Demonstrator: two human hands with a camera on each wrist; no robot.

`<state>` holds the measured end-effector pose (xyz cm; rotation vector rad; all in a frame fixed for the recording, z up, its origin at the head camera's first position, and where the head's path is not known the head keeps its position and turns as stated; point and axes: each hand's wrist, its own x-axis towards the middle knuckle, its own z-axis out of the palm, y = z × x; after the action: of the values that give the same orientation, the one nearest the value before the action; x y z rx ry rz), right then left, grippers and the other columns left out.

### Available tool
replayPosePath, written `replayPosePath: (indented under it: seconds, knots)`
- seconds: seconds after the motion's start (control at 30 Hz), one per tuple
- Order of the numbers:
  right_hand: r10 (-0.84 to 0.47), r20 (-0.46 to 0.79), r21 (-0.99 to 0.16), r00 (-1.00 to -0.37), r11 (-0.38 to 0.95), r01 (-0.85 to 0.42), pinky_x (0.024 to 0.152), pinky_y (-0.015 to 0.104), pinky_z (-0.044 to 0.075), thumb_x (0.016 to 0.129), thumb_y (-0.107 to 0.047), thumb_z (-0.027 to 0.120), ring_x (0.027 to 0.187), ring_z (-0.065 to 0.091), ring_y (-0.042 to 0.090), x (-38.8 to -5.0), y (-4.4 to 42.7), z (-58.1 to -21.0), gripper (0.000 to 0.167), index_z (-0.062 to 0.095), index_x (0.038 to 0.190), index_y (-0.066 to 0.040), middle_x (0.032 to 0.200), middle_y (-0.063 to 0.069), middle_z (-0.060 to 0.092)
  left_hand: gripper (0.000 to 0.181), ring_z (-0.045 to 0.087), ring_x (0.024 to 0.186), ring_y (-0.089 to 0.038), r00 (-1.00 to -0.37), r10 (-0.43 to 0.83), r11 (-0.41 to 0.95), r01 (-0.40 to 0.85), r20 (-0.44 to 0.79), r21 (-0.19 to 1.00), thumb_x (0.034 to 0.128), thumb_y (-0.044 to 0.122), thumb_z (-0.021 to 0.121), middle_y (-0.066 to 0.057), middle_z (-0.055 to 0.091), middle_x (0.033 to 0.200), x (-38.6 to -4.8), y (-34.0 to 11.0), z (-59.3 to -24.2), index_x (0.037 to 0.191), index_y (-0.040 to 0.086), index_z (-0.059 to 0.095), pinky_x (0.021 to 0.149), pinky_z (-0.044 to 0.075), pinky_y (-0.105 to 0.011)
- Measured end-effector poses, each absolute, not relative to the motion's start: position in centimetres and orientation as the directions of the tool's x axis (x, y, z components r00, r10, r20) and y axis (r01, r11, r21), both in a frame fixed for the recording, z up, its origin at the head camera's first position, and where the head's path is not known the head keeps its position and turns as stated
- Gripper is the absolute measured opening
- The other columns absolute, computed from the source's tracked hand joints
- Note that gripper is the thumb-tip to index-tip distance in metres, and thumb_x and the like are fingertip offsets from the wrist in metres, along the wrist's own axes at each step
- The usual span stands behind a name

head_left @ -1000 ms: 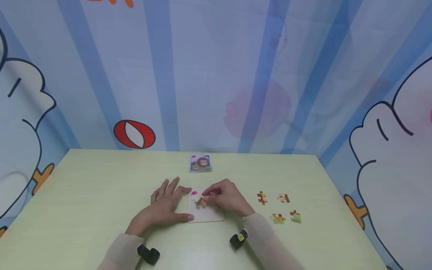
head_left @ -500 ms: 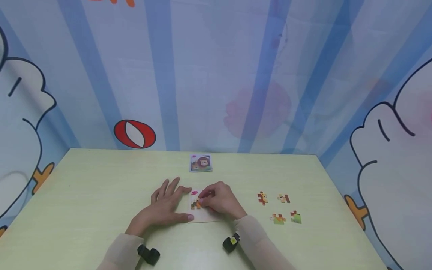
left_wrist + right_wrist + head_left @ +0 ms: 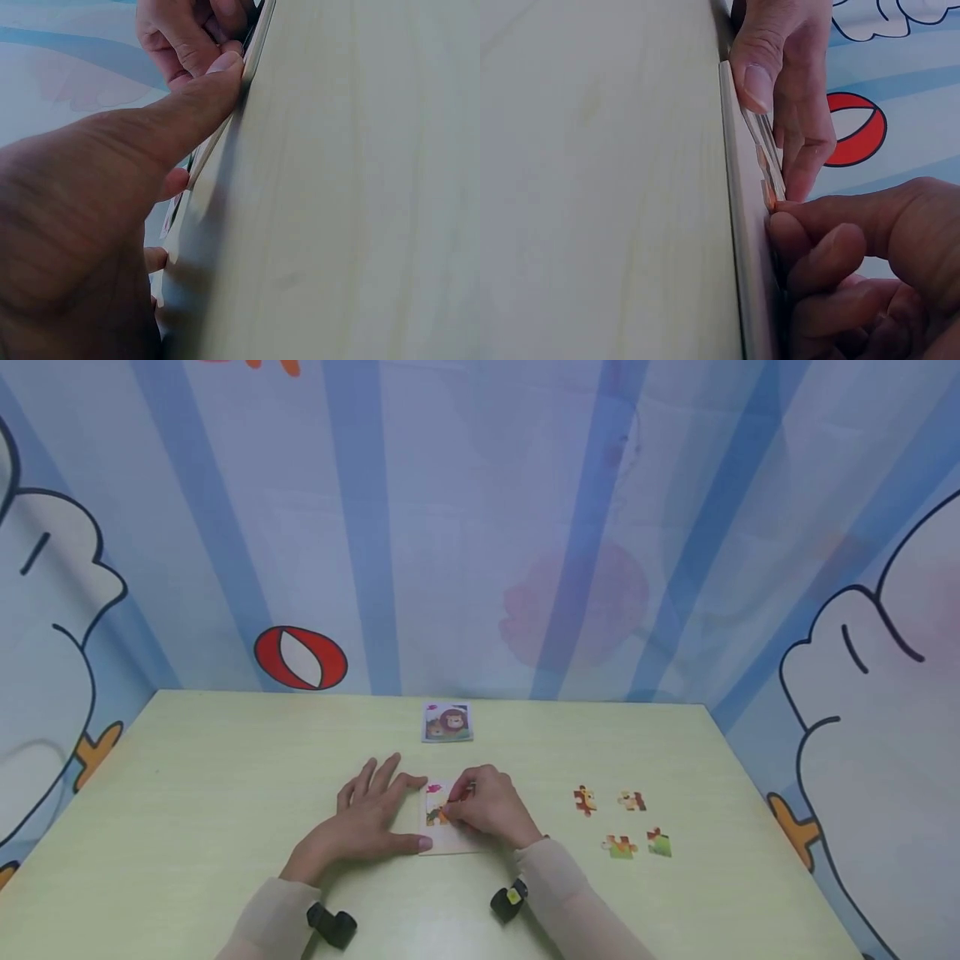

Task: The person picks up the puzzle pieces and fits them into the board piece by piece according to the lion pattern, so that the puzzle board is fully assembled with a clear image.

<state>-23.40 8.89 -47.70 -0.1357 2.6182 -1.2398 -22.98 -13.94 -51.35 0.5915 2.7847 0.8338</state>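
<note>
Puzzle pc [image 3: 769, 195] at fingertips [image 3: 789, 231], R hand [image 3: 491, 806]

From where I sit, the surface [image 3: 225, 793] reads as pale, smooth wood grain with a soft sheen. At its centre, the board [image 3: 444, 843] looks matt and smooth, stiff like thick card or thin wood; I can't tell which. The loose pieces [image 3: 620, 847] at its 3 o'clock look like printed card. The backdrop [image 3: 457, 527] at 12 o'clock seems thin cloth, creased and faintly shiny. My sleeves [image 3: 573, 893], at 4 and 8 o'clock, look like soft, matt fabric.
</note>
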Motion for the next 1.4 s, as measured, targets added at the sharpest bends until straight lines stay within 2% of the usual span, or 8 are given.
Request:
replayPosePath:
  seconds: [0.33, 0.53, 0.73, 0.97, 1.17, 1.4]
  knots:
    - [-0.178, -0.176, -0.792, -0.968, 0.609, 0.032, 0.049, 0.023, 0.041, 0.089, -0.014, 0.085, 0.051, 0.053, 0.009, -23.2, 8.9, -47.9, 0.013, 0.073, 0.087, -0.012, 0.063, -0.002, 0.067, 0.087, -0.002, 0.166, -0.053, -0.908, 0.416, 0.771, 0.321, -0.053, 0.551, 0.0834, 0.064, 0.083, -0.018, 0.010, 0.182, -23.2, -14.1, -51.7, 0.156, 0.029, 0.049, 0.124, 0.007, -0.082]
    - [-0.165, -0.167, -0.814, -0.972, 0.579, 0.041, 0.047, 0.023, 0.041, 0.091, -0.018, 0.085, 0.048, 0.053, 0.009, -23.1, 9.5, -48.1, 0.010, 0.076, 0.088, -0.014, 0.065, -0.002, 0.071, 0.088, -0.001, 0.166, -0.054, -0.906, 0.419, 0.768, 0.321, -0.056, 0.555, 0.0830, 0.064, 0.083, -0.018, 0.010, 0.182, -23.1, -13.8, -51.6, 0.156, 0.028, 0.050, 0.124, 0.007, -0.082]
    - [-0.171, -0.160, -0.851, -0.972, 0.522, 0.048, 0.049, 0.024, 0.045, 0.094, -0.017, 0.082, 0.050, 0.055, 0.012, -23.0, 11.0, -47.5, 0.005, 0.080, 0.096, -0.013, 0.068, 0.003, 0.073, 0.090, -0.001, 0.166, -0.054, -0.906, 0.418, 0.765, 0.318, -0.058, 0.560, 0.0825, 0.064, 0.083, -0.019, 0.010, 0.182, -23.0, -13.8, -51.4, 0.156, 0.027, 0.049, 0.124, 0.006, -0.081]
    - [-0.170, -0.160, -0.879, -0.972, 0.472, 0.062, 0.055, 0.026, 0.046, 0.096, -0.020, 0.081, 0.055, 0.057, 0.015, -23.2, 13.5, -47.1, 0.011, 0.080, 0.106, -0.014, 0.068, 0.006, 0.069, 0.092, -0.001, 0.166, -0.054, -0.906, 0.421, 0.766, 0.323, -0.053, 0.555, 0.0824, 0.073, 0.079, -0.018, 0.010, 0.182, -22.9, -13.9, -51.3, 0.157, 0.029, 0.049, 0.123, 0.007, -0.082]
    - [-0.151, -0.141, -0.875, -0.978, 0.482, 0.052, 0.058, 0.031, 0.050, 0.098, -0.018, 0.078, 0.061, 0.063, 0.019, -23.3, 16.3, -46.7, 0.015, 0.080, 0.112, -0.011, 0.080, 0.011, 0.075, 0.092, 0.000, 0.165, -0.056, -0.900, 0.435, 0.745, 0.345, -0.023, 0.570, 0.0820, 0.077, 0.077, -0.020, 0.011, 0.181, -22.9, -14.0, -51.4, 0.156, 0.030, 0.049, 0.121, 0.007, -0.084]
    - [-0.075, -0.141, -0.873, -0.987, 0.479, 0.088, 0.059, 0.032, 0.051, 0.099, -0.016, 0.077, 0.065, 0.066, 0.020, -23.1, 19.4, -46.4, 0.020, 0.079, 0.117, -0.008, 0.090, 0.012, 0.077, 0.091, 0.001, 0.165, -0.056, -0.901, 0.434, 0.745, 0.350, -0.015, 0.567, 0.0824, 0.073, 0.079, -0.021, 0.012, 0.181, -22.8, -13.9, -51.3, 0.156, 0.028, 0.049, 0.121, 0.008, -0.083]
